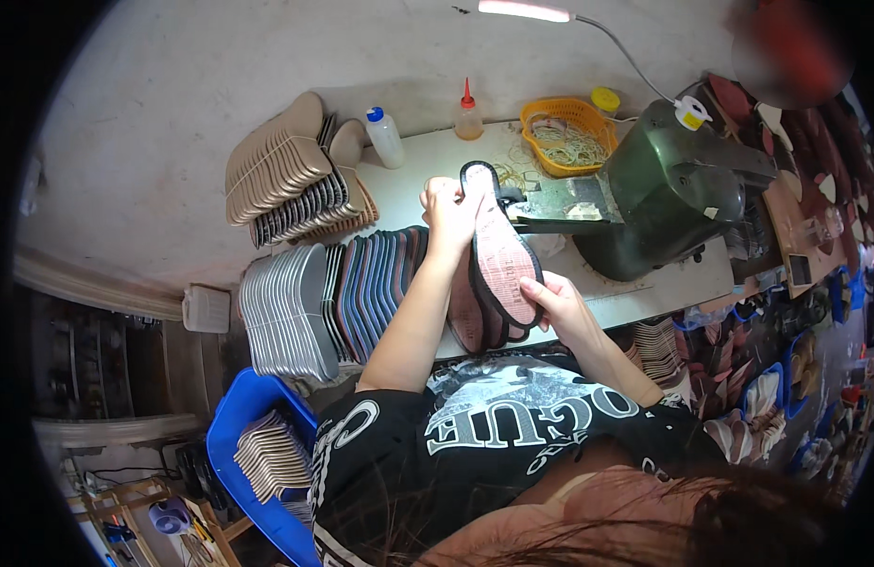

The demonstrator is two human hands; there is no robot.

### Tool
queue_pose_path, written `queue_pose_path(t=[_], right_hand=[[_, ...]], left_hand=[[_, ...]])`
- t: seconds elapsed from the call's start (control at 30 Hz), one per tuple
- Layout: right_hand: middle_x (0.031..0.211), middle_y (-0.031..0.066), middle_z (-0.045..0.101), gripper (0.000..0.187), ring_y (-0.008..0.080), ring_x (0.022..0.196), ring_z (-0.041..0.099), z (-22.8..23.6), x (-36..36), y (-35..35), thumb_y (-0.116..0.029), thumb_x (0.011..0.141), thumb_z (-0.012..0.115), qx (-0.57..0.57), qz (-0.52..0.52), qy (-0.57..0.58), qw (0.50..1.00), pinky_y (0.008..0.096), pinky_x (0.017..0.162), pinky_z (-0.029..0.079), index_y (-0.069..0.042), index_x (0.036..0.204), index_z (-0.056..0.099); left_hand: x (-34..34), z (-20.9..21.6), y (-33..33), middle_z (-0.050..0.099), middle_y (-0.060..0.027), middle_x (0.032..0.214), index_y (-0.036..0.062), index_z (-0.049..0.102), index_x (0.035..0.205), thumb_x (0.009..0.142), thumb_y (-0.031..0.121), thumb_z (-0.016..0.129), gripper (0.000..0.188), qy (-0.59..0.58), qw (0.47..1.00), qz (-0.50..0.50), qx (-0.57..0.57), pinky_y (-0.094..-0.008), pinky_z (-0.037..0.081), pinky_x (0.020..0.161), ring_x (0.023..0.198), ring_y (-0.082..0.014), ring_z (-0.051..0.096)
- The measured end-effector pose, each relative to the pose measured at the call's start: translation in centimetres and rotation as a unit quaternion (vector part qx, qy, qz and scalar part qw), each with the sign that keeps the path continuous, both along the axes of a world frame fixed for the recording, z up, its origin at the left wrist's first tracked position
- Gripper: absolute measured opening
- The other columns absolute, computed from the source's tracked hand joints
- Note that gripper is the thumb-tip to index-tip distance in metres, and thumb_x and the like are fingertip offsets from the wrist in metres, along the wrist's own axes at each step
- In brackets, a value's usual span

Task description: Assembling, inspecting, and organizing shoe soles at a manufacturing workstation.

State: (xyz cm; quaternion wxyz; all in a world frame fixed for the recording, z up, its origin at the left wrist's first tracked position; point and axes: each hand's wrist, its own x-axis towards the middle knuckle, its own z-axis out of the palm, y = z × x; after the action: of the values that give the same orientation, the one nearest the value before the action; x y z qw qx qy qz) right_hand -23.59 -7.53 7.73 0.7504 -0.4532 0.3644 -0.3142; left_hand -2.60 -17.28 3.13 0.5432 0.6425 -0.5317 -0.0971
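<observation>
Between my hands is a shoe insole, pinkish underside up, edged in black binding. My left hand grips its narrow upper end, fingers curled. Down at the wide end, my right hand pinches the edge with the thumb on top. The insole's upper part lies beside the end of the flat arm of a green sewing machine; whether they touch I cannot tell. Partly hidden underneath are more reddish-brown insoles. Left of my left forearm stands a row of blue and dark insoles.
Silver insoles and tied beige insoles stand at the left. Behind are a blue-capped bottle, a red-tipped bottle and a yellow basket of elastic-looking bands. A blue bin sits low left; insole piles fill the right.
</observation>
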Motion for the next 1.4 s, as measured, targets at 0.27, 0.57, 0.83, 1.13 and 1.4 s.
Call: queue_pose_path(t=[0.27, 0.57, 0.83, 1.13, 1.4], right_hand=[[0.065, -0.0021, 0.058, 0.025, 0.0028, 0.044, 0.045, 0.4, 2.9, -3.8, -0.029, 0.089, 0.063, 0.001, 0.003, -0.056, 0.998, 0.0179, 0.039, 0.035, -0.005, 0.083, 0.061], [0.068, 0.0009, 0.061, 0.032, 0.0084, 0.053, 0.058, -2.1, 3.3, -0.8, -0.034, 0.089, 0.064, -0.068, 0.178, 0.135, 0.972, 0.021, 0.047, 0.043, -0.003, 0.083, 0.062], [0.074, 0.0072, 0.065, 0.031, 0.0171, 0.065, 0.069, -4.9, 1.1, -1.1, -0.028, 0.092, 0.061, -0.019, 0.253, 0.235, 0.938, 0.0262, 0.056, 0.055, 0.0, 0.08, 0.059], [0.075, 0.0112, 0.064, 0.025, 0.0214, 0.074, 0.07, 5.7, -4.2, -0.7, -0.017, 0.095, 0.055, -0.007, 0.349, 0.292, 0.89, 0.0287, 0.061, 0.058, 0.003, 0.079, 0.054], [0.073, 0.0075, 0.063, 0.022, 0.0175, 0.064, 0.068, -7.9, -0.1, 1.7, -0.018, 0.092, 0.059, 0.019, 0.142, 0.115, 0.983, 0.0249, 0.054, 0.056, 0.003, 0.086, 0.057]], left_hand=[[2.3, 2.5, -3.5, 0.058, -0.0152, 0.083, 0.0024, 0.057, 0.063, 0.075, 0.044, 0.07, 0.045, -0.097, 0.979, 0.026, 0.179, -0.0423, 0.043, 0.076, 0.09, -0.03, 0.052], [9.6, 1.5, 6.8, 0.057, -0.0164, 0.105, 0.0029, 0.061, 0.099, 0.087, 0.032, 0.059, 0.031, -0.215, 0.972, 0.016, 0.095, -0.0442, 0.037, 0.093, 0.104, -0.0361, 0.048], [4.2, 0.2, 13.5, 0.05, -0.0116, 0.112, 0.0056, 0.057, 0.103, 0.073, 0.026, 0.072, 0.039, -0.318, 0.934, -0.082, 0.142, -0.0458, 0.037, 0.091, 0.109, -0.032, 0.044], [0.8, -0.6, 16.1, 0.047, -0.0112, 0.113, 0.0068, 0.056, 0.098, 0.067, 0.021, 0.071, 0.037, -0.291, 0.937, -0.005, 0.193, -0.0489, 0.031, 0.091, 0.112, -0.03, 0.04], [2.2, -1.0, 15.1, 0.045, -0.0114, 0.111, 0.0038, 0.06, 0.094, 0.062, 0.016, 0.072, 0.036, -0.396, 0.869, -0.016, 0.297, -0.0508, 0.034, 0.086, 0.109, -0.0313, 0.04]])
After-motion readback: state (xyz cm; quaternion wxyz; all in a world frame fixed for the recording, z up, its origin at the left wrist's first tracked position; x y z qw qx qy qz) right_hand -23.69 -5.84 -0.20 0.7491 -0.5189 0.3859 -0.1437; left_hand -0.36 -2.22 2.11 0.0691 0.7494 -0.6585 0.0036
